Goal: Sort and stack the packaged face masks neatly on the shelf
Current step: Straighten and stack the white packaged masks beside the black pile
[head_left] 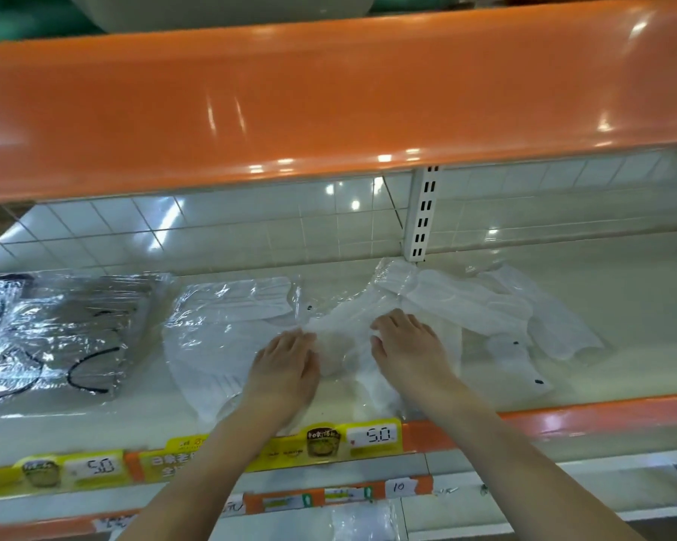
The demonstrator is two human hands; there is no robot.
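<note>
Clear packets of white face masks lie on the cream shelf (622, 290). One white packet (342, 341) sits between my hands: my left hand (286, 365) grips its left edge and my right hand (403, 345) grips its right edge, fingers curled over the plastic. A flatter stack of white packets (219, 329) lies to the left of my left hand. Loose white packets (497, 306) are scattered to the right, overlapping at angles. Packets of black masks (59, 333) are piled at the far left.
An orange shelf (329, 103) overhangs close above. A white slotted upright (422, 216) stands at the back, just behind the scattered packets. Yellow price tags (372, 435) line the front lip. The tiled back wall (251, 224) closes the shelf.
</note>
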